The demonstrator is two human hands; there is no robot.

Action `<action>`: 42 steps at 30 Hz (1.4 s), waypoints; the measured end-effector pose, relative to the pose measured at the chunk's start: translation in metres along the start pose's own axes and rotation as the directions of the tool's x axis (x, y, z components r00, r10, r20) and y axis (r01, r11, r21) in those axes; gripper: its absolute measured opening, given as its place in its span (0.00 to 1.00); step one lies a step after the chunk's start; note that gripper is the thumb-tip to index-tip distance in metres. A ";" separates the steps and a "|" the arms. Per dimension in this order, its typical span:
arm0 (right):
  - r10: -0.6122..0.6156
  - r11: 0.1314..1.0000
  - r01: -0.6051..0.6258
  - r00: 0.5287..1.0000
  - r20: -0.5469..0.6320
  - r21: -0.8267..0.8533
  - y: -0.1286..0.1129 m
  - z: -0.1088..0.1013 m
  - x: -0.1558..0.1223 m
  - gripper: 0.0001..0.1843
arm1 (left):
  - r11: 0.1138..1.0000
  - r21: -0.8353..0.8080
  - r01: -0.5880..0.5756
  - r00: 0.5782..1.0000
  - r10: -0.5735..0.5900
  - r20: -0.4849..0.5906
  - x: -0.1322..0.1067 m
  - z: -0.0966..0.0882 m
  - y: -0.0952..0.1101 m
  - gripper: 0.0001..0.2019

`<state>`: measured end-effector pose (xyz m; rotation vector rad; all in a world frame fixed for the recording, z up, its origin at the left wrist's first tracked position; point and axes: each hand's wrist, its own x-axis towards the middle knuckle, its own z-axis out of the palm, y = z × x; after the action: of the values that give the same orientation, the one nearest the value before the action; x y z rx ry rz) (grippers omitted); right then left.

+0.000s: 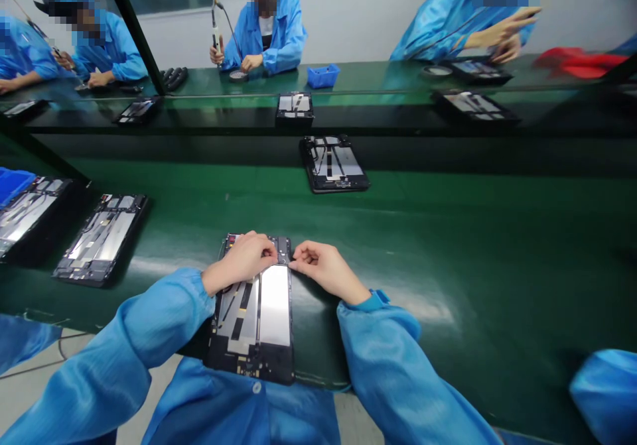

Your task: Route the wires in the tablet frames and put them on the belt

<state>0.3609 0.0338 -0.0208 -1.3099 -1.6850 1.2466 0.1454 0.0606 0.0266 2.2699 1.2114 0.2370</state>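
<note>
An opened tablet chassis point(256, 319) with a silver battery panel and black circuit parts lies at the near edge of the green conveyor belt point(448, 246). My left hand point(242, 259) rests curled on its upper left part, fingertips pressed down near the top edge. My right hand point(321, 269) is at the upper right corner, fingers pinched together against the chassis edge. Whatever small piece the fingertips hold is too small to make out. Both of my arms wear blue sleeves.
More opened tablets lie on the belt: one ahead point(332, 163), two at the left point(102, 238), others on the far lane point(294, 108). A blue bin point(322, 75) stands beyond. Across the line sit people in blue coats; one holds a hanging screwdriver point(215, 34).
</note>
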 end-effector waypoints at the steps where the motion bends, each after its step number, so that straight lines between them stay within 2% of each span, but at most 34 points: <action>1: 0.001 1.000 -0.001 1.000 0.002 0.001 0.000 -0.001 0.000 0.11 | 1.000 0.002 0.002 1.000 -0.002 0.001 0.001 0.000 0.000 0.06; 11: 0.007 1.000 -0.007 1.000 0.022 -0.027 -0.002 -0.009 -0.002 0.11 | 0.998 0.060 0.018 0.999 -0.021 0.047 0.007 -0.001 0.006 0.07; 19: 0.027 1.000 -0.027 1.000 0.000 -0.002 -0.001 -0.011 -0.002 0.12 | 0.959 0.281 0.023 0.997 -0.041 0.058 0.007 0.001 0.016 0.10; 22: 0.036 0.996 -0.034 0.999 -0.025 0.083 -0.005 -0.009 -0.001 0.16 | 0.944 0.327 -0.047 0.998 0.034 0.043 0.007 0.001 0.020 0.08; 26: 0.042 0.967 -0.026 0.997 -0.061 0.252 -0.013 0.003 0.002 0.18 | 0.962 0.184 -0.203 0.979 0.197 0.049 0.009 0.001 0.017 0.07; 29: 0.032 0.968 -0.002 0.993 -0.114 0.249 -0.014 0.014 0.005 0.17 | 0.983 0.134 -0.122 0.992 0.126 -0.023 0.010 0.004 0.009 0.08; 33: 0.032 0.996 -0.018 0.988 -0.154 0.091 -0.007 0.024 0.007 0.15 | 0.989 0.148 0.004 0.996 0.009 -0.086 0.008 0.009 -0.001 0.07; 36: 0.055 0.996 -0.044 0.987 -0.153 0.074 -0.002 0.027 0.008 0.14 | 0.989 0.144 0.033 0.995 -0.019 -0.098 0.006 0.013 -0.004 0.07; 42: 0.090 0.983 -0.068 0.988 -0.128 0.170 0.000 0.025 0.007 0.16 | 0.992 0.122 0.015 0.991 0.002 -0.135 0.006 0.018 -0.006 0.06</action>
<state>0.3364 0.0338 -0.0297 -1.3400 -1.4171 1.2838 0.1518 0.0612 0.0077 2.3882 1.3355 0.3266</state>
